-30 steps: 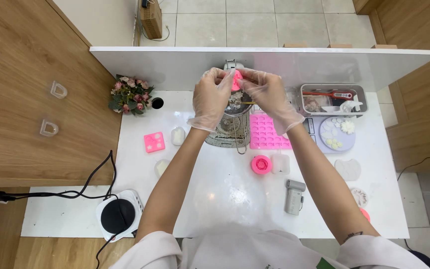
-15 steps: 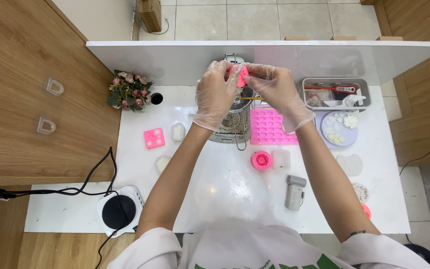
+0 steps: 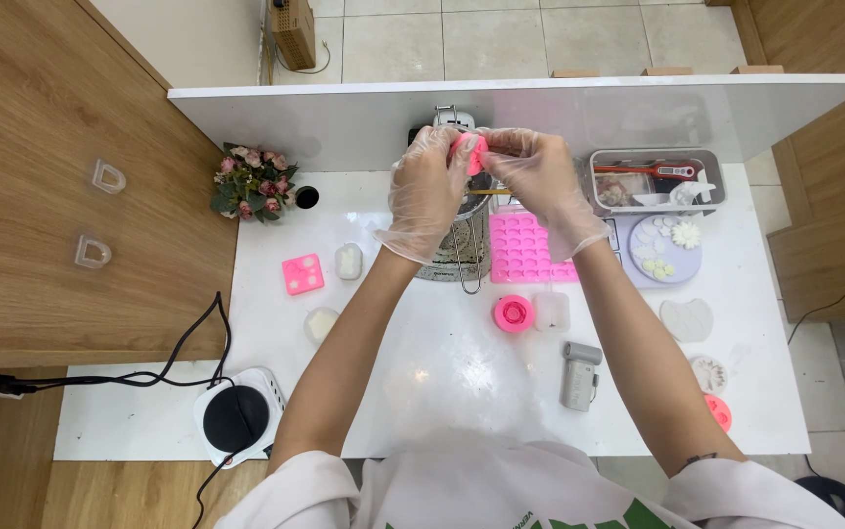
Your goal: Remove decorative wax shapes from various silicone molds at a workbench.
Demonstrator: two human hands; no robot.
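Above the metal pot [image 3: 462,230], both gloved hands [image 3: 486,181] pinch a small pink mould [image 3: 468,153] between them.

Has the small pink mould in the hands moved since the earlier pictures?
No. The pink mould stays above the metal pot, pinched by left hand and right hand.

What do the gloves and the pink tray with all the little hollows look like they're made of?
Gloves: thin clear plastic film, crinkled and see-through, judging by the skin showing beneath. Pink tray: probably silicone, going by its matte, evenly coloured surface and soft-edged cavities, though it could be rigid plastic.
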